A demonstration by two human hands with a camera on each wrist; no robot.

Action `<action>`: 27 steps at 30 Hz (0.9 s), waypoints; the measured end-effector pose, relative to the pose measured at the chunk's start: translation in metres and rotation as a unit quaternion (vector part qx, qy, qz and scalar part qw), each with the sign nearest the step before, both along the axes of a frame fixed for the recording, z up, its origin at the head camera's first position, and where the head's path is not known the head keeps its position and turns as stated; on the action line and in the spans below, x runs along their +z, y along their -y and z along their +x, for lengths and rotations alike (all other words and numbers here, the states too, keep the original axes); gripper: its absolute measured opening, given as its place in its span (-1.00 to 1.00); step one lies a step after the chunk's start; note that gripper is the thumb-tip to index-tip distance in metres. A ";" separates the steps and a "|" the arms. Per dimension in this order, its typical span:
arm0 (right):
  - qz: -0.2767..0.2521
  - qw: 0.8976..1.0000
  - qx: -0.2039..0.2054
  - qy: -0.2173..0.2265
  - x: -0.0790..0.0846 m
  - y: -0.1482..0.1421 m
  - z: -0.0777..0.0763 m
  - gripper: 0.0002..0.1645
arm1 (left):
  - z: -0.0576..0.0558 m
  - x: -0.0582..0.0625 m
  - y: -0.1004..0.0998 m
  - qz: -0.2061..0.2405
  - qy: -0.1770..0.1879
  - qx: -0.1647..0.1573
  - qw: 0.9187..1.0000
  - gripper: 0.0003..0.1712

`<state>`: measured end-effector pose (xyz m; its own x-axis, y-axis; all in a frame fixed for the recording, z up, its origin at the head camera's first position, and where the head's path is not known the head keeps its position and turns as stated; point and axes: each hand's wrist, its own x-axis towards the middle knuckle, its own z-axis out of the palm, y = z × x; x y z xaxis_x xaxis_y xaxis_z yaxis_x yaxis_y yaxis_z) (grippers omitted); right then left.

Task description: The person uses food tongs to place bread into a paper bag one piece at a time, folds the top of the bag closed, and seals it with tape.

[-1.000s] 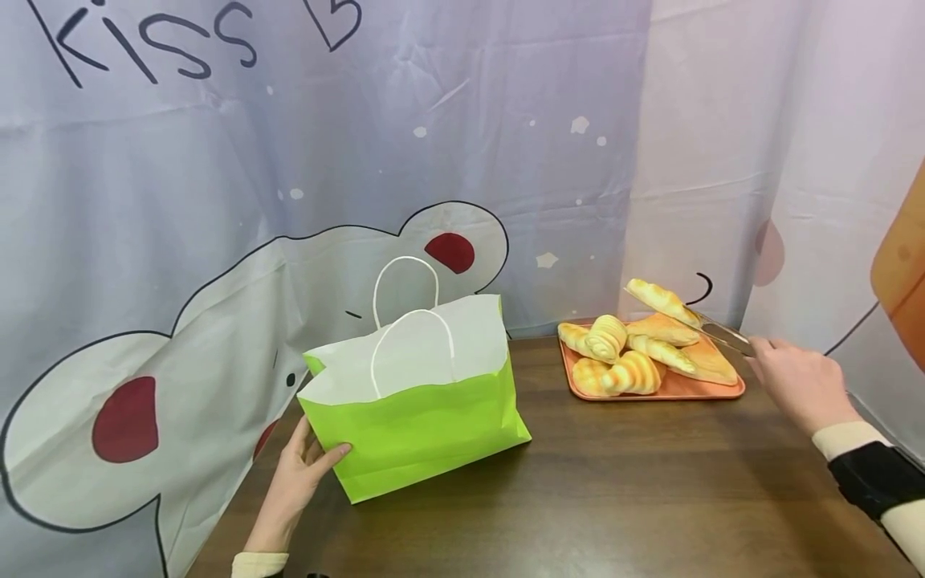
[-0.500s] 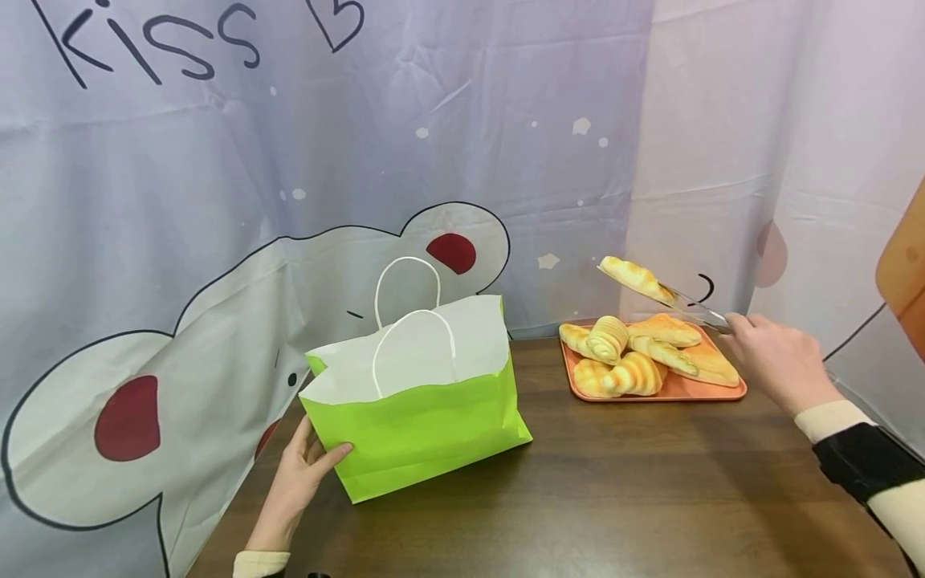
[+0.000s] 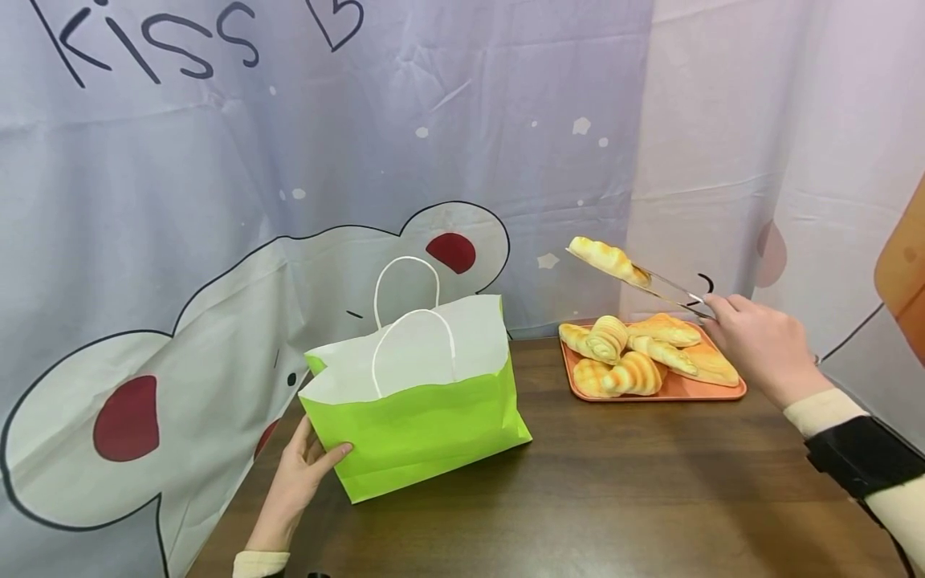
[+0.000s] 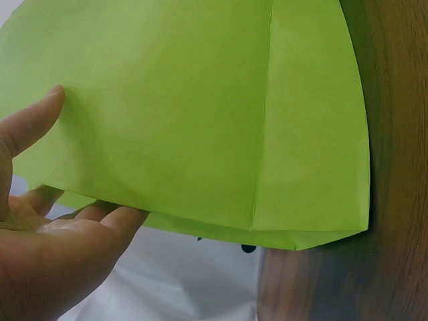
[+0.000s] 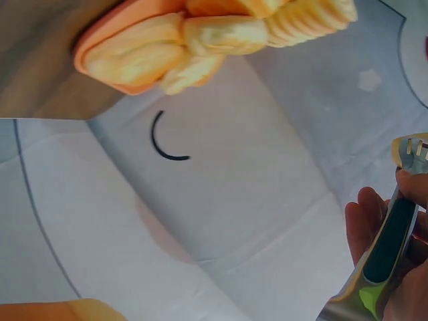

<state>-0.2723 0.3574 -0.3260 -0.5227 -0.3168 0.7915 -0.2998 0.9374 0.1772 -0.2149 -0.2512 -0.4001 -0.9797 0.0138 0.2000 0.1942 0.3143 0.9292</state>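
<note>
A green paper bag point(image 3: 426, 433) with a white inside and two white cord handles stands with its top spread wide. At its left side my left hand point(image 3: 307, 466) grips it, thumb on the front panel and fingers around the side edge, as the left wrist view also shows. My right hand point(image 3: 762, 345) holds metal tongs point(image 3: 675, 293), whose green grip point(image 5: 391, 241) shows in the right wrist view. Between the tongs' ends is a long, ridged bread roll point(image 3: 610, 261), held in the air above and left of the orange tray point(image 3: 672, 397).
Several breads lie on the tray, among them a spiral roll point(image 3: 607, 339), a ridged croissant point(image 3: 636, 374) and a flat triangular piece point(image 3: 711, 365). A printed curtain point(image 3: 564, 160) hangs behind the brown wooden table point(image 3: 614, 490).
My right hand has moved left and up with the tongs, carrying the bread roll away from the tray. The left hand and the bag have stayed in place.
</note>
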 end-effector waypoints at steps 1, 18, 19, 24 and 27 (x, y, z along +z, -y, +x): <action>0.003 1.000 0.004 -0.005 0.003 0.003 0.001 -0.57 | 0.000 0.000 0.000 0.000 0.000 0.000 1.000 -0.04; 0.033 0.994 0.083 -0.061 0.034 0.071 0.016 -0.52 | 0.001 -0.001 0.001 0.005 0.003 0.006 1.000 -0.05; 0.035 0.993 0.090 -0.064 0.035 0.076 0.016 -0.51 | 0.001 -0.001 0.001 0.006 0.003 0.006 1.000 -0.05; 0.045 0.990 0.119 -0.066 0.039 0.099 0.019 -0.50 | 0.000 -0.002 0.001 0.015 0.001 0.002 1.000 -0.04; 0.051 0.989 0.129 -0.060 0.040 0.111 0.019 -0.50 | 0.000 -0.003 0.000 0.016 -0.002 0.002 1.000 -0.06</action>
